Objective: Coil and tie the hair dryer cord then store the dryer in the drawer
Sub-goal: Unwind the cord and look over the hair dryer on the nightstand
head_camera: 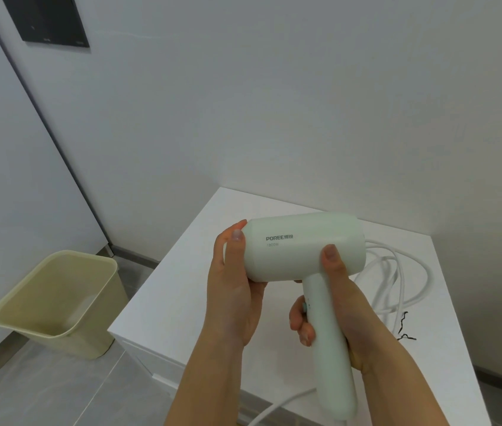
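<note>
Pale mint hair dryer (302, 241), white cord (391, 259), white table (182, 287), beige bin (68, 345), black tie (403, 324).

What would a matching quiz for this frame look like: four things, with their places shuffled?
Things
1. pale green plastic hair dryer
2. white power cord
3. beige plastic waste bin
4. thin black twist tie

Places
A. on the grey floor, left of the white cabinet
B. on the cabinet top, just right of the right forearm
C. held above the cabinet: left hand on the barrel, right hand round the handle
D. in loose, uncoiled loops on the cabinet top

Pairs: 1-C, 2-D, 3-A, 4-B
</note>
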